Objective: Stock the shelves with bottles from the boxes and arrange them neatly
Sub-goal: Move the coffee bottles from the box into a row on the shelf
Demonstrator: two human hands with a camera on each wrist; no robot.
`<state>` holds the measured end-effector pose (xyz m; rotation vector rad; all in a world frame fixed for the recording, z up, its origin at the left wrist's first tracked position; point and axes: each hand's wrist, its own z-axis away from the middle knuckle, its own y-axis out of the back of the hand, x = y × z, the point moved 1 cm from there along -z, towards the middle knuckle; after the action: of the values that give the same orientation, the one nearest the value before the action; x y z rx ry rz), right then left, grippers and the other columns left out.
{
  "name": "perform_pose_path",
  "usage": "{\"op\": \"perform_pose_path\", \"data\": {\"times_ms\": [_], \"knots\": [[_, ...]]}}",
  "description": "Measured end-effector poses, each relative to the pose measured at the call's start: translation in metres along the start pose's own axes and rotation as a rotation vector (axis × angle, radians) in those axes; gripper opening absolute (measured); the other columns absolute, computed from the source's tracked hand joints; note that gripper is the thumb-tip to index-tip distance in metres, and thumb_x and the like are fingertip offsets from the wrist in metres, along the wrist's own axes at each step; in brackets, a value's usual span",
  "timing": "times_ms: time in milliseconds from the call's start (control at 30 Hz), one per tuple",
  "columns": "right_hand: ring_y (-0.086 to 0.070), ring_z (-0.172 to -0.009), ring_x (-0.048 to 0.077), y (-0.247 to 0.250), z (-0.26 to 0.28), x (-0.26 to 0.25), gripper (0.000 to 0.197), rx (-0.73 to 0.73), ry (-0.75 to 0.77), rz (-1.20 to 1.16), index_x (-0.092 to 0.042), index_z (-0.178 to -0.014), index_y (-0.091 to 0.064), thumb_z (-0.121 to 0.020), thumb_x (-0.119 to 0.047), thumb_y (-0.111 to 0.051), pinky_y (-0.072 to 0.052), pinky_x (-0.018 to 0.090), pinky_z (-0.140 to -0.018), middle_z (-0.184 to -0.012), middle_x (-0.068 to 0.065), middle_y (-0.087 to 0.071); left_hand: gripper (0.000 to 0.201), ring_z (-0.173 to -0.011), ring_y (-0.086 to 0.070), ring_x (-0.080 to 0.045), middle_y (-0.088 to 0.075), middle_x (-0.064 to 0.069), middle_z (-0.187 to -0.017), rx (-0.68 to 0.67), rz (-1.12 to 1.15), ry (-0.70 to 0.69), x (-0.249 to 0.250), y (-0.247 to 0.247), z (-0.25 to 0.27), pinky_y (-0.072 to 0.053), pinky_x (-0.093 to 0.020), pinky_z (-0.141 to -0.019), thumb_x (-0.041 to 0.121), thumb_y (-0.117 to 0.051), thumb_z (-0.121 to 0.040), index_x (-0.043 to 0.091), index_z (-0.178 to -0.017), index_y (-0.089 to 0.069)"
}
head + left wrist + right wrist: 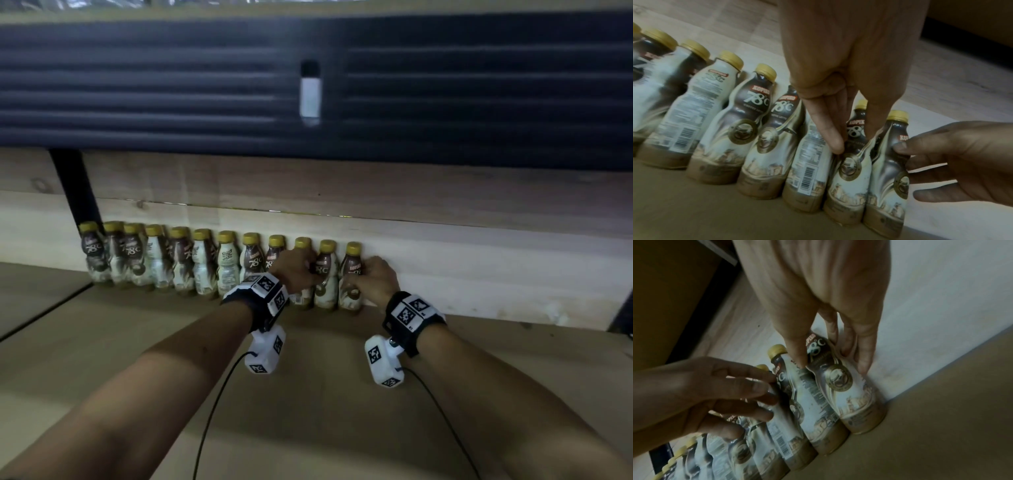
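Right hand [371, 277] grip pinching the end bottle [351, 277] of the shelf [308, 394] row, left hand [296, 270] grip pinching its neighbour [325, 274]

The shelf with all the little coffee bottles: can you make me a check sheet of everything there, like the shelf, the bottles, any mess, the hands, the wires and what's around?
Surface: brown shelf, pale wooden back wall.
Job's things: one row of gold-capped bottles standing upright, close together against the back wall; some labels face front, some show barcodes.
Clutter: nothing seen.
Grips: left hand has fingers on the second bottle from the right; right hand holds the end bottle, thumb in front, fingers behind.
Cables: a black cable hangs from each wrist camera.
Surroundings: dark ribbed panel above, with a white tag; black post at left. No boxes in view.
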<state>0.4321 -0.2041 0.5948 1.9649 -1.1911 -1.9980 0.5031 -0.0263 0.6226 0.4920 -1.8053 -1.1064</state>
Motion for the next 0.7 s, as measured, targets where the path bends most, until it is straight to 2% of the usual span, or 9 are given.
{"op": "perform_pose_path", "data": {"times_ms": [33, 133, 167, 267, 333, 433, 533, 600, 700], "knots": [[-0.068, -0.091, 0.023, 0.001, 0.003, -0.001, 0.038, 0.000, 0.003, 0.022, -0.015, -0.103, -0.066, -0.073, -0.038, -0.075, -0.056, 0.033, -0.078, -0.098, 0.004, -0.071, 0.044, -0.102, -0.065, -0.031, -0.068, -0.012, -0.110, -0.023, 0.005, -0.002, -0.004, 0.002, 0.003, -0.056, -0.037, -0.084, 0.027, -0.073, -0.081, 0.010, -0.120, -0.063], [-0.067, -0.099, 0.030, 0.006, 0.014, -0.006, 0.043, -0.037, -0.038, 0.156, -0.008, -0.106, -0.067, -0.079, -0.041, -0.073, -0.055, 0.037, -0.083, -0.104, 0.011, -0.070, 0.028, -0.114, -0.056, -0.030, -0.062, -0.010, -0.117, -0.078, -0.075, -0.037, -0.014, 0.011, 0.015, -0.046, -0.034, -0.093, 0.030, -0.070, -0.085, 0.010, -0.104, -0.066], [-0.064, -0.104, 0.032, 0.007, 0.019, -0.007, 0.049, -0.071, -0.074, 0.229, -0.006, -0.112, -0.065, -0.080, -0.041, -0.072, -0.054, 0.037, -0.086, -0.111, 0.014, -0.068, 0.030, -0.116, -0.055, -0.028, -0.061, -0.009, -0.120, -0.089, -0.085, -0.040, -0.018, 0.014, 0.020, -0.045, -0.033, -0.096, 0.030, -0.070, -0.085, 0.010, -0.106, -0.067], [-0.056, -0.115, 0.034, 0.004, 0.038, -0.014, 0.060, -0.192, -0.137, 0.441, -0.005, -0.130, -0.051, -0.085, -0.040, -0.069, -0.049, 0.037, -0.093, -0.129, 0.015, -0.056, 0.042, -0.119, -0.054, -0.026, -0.057, -0.008, -0.128, -0.178, -0.098, -0.053, -0.036, 0.022, 0.036, -0.044, -0.028, -0.092, 0.031, -0.071, -0.085, 0.011, -0.121, -0.063], [-0.056, -0.114, 0.033, -0.003, 0.051, -0.022, 0.056, -0.218, -0.137, 0.525, -0.008, -0.129, -0.049, -0.086, -0.039, -0.068, -0.048, 0.034, -0.092, -0.130, 0.014, -0.056, 0.047, -0.121, -0.051, -0.025, -0.052, -0.006, -0.134, -0.231, -0.136, -0.065, -0.050, 0.031, 0.049, -0.039, -0.025, -0.089, 0.034, -0.069, -0.086, 0.015, -0.128, -0.059], [-0.054, -0.119, 0.033, -0.021, 0.074, -0.039, 0.060, -0.203, -0.096, 0.607, -0.011, -0.136, -0.049, -0.085, -0.036, -0.068, -0.045, 0.038, -0.102, -0.135, 0.014, -0.055, 0.057, -0.128, -0.045, -0.025, -0.044, -0.006, -0.144, -0.294, -0.235, -0.096, -0.070, 0.045, 0.069, -0.040, -0.030, -0.099, 0.042, -0.066, -0.087, 0.017, -0.137, -0.050], [-0.049, -0.126, 0.034, -0.042, 0.105, -0.060, 0.067, -0.202, -0.054, 0.689, -0.011, -0.145, -0.040, -0.089, -0.039, -0.064, -0.042, 0.039, -0.105, -0.145, 0.016, -0.046, 0.062, -0.136, -0.038, -0.027, -0.034, -0.007, -0.153, -0.312, -0.311, -0.125, -0.090, 0.060, 0.096, -0.035, -0.032, -0.106, 0.043, -0.062, -0.090, 0.018, -0.143, -0.043], [-0.048, -0.128, 0.034, -0.056, 0.128, -0.076, 0.063, -0.216, -0.040, 0.708, -0.010, -0.145, -0.040, -0.093, -0.039, -0.060, -0.043, 0.039, -0.105, -0.146, 0.016, -0.045, 0.059, -0.134, -0.042, -0.026, -0.040, -0.008, -0.150, -0.298, -0.274, -0.149, -0.102, 0.071, 0.117, -0.037, -0.030, -0.106, 0.035, -0.063, -0.090, 0.016, -0.142, -0.044], [-0.053, -0.121, 0.033, -0.077, 0.166, -0.097, 0.049, -0.201, -0.020, 0.681, -0.005, -0.139, -0.046, -0.095, -0.024, -0.058, -0.047, 0.040, -0.100, -0.137, 0.017, -0.053, 0.058, -0.132, -0.044, -0.026, -0.043, -0.008, -0.148, -0.299, -0.242, -0.177, -0.119, 0.087, 0.150, -0.039, -0.032, -0.105, 0.032, -0.064, -0.090, 0.014, -0.142, -0.045]]}}
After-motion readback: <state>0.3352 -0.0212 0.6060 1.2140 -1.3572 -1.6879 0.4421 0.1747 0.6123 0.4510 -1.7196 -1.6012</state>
